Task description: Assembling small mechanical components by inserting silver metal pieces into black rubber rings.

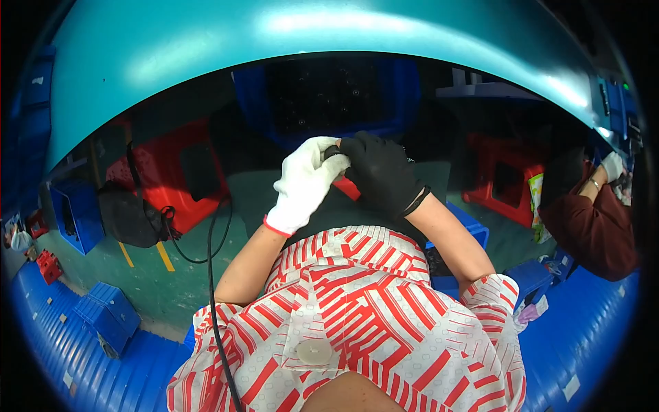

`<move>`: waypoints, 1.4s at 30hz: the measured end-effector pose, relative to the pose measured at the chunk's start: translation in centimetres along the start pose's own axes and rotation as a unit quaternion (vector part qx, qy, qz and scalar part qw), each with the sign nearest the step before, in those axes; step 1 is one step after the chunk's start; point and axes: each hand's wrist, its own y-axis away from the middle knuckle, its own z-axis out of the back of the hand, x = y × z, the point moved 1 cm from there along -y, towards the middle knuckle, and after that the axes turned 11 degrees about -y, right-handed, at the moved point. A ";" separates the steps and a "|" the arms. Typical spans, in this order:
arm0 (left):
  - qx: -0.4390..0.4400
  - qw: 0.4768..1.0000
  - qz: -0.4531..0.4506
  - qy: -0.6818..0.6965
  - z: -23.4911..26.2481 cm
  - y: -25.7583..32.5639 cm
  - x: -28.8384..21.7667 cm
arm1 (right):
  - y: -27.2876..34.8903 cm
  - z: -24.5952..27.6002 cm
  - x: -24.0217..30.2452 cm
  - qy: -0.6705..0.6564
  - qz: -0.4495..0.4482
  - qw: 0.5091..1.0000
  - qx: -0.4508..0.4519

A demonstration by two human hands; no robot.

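Striped shirt (384,309) lay nearest; at twelve o'clock, the left hand (307,182) pinched a small dark piece (332,150) — the right hand (382,172) hid its grip — which loose gloves (294,202) might have let slip.

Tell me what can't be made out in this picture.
Head view: what, if anything, lies between the left hand and right hand; their fingers hide it.
Head view: what the specks in the blue bin are; too small and dark.
Head view: what the co-worker's gloved hand touches; too small near the rim.

Red-striped white shirt (384,295), pale button (314,352), left hand (305,184) white-gloved, right hand (382,172) black-gloved
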 end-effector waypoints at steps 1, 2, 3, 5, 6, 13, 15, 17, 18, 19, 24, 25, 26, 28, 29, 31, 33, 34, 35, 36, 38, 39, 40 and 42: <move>-0.001 1.000 0.000 0.001 0.2 -0.3 0.2 | 0.1 0.0 0.0 0.000 0.001 1.000 0.001; 0.058 0.993 0.029 0.094 0.4 -0.6 0.6 | 0.2 0.0 0.0 -0.013 -0.002 1.000 -0.005; 0.117 0.974 0.058 0.185 0.6 -0.9 0.8 | 0.3 0.1 0.0 -0.027 -0.006 1.000 -0.012; 0.131 0.971 0.042 0.194 1.0 -0.8 0.2 | 0.2 0.3 -0.3 -0.081 -0.007 0.996 -0.029; 0.109 0.981 0.028 0.158 0.9 -0.6 -0.2 | 0.2 0.4 -0.3 -0.132 -0.007 0.990 -0.047; 0.036 0.995 -0.041 0.085 0.9 -0.1 -0.9 | -0.2 0.9 -0.5 -0.170 0.000 0.985 0.019; 0.035 0.994 -0.028 0.103 0.7 0.0 -0.7 | -0.1 0.8 -0.2 -0.208 -0.058 0.976 -0.012; 0.034 0.992 -0.016 0.119 0.4 0.1 -0.5 | -0.1 0.5 -0.2 -0.179 -0.065 0.982 0.000; 0.002 0.998 -0.056 0.029 0.3 0.3 -0.5 | -0.1 0.5 -0.2 -0.151 -0.072 0.986 0.012; -0.028 0.993 -0.094 -0.062 0.2 0.6 -0.5 | -0.1 0.5 -0.3 -0.151 -0.074 0.986 0.011; -0.037 0.980 -0.125 -0.149 0.9 0.2 -0.9 | 0.1 0.3 -0.2 -0.067 0.014 0.997 0.016; -0.007 0.991 -0.076 -0.109 0.9 -0.1 -0.7 | 0.0 0.1 -0.2 -0.067 0.015 0.998 0.015; 0.023 0.997 -0.027 -0.067 1.0 -0.4 -0.5 | 0.0 -0.1 -0.3 -0.068 0.005 0.997 0.023; 0.039 0.997 -0.023 -0.058 1.4 -0.4 -0.6 | 0.1 -0.6 -0.5 -0.068 -0.005 0.997 0.030; 0.043 0.998 -0.022 -0.031 1.5 -0.4 -0.9 | 0.4 -0.8 -0.7 -0.110 -0.032 0.993 0.002; 0.040 0.997 -0.012 0.061 1.5 -0.4 -1.1 | 0.5 -1.1 -0.7 -0.150 -0.057 0.987 -0.027; 0.034 0.989 -0.011 0.145 0.9 -0.5 0.2 | 0.4 -1.2 -0.5 -0.267 -0.110 0.954 -0.084; 0.030 0.973 -0.008 0.229 0.7 -0.6 0.5 | 0.5 -1.2 -0.6 -0.266 -0.109 0.954 -0.085; 0.030 0.973 -0.009 0.229 0.9 -0.7 0.7 | 0.7 -1.0 -0.7 -0.278 -0.099 0.953 -0.073; 0.060 0.980 -0.008 0.189 1.1 -0.8 0.6 | 0.8 -0.9 -0.9 -0.290 -0.090 0.951 -0.061; 0.110 0.989 0.007 0.095 1.6 -0.5 -0.4 | 0.7 0.1 -0.7 -0.273 -0.068 0.959 -0.030; 0.109 0.989 0.008 0.095 1.6 -0.6 -0.3 | 0.6 0.4 -0.5 -0.256 -0.046 0.965 0.000; 0.100 0.990 -0.009 0.101 1.6 -0.7 -0.2 | 0.5 0.5 -0.6 -0.255 -0.044 0.966 0.000; 0.091 0.990 -0.028 0.107 1.2 -0.8 -0.1 | 0.4 0.4 -0.8 -0.298 -0.077 0.951 -0.009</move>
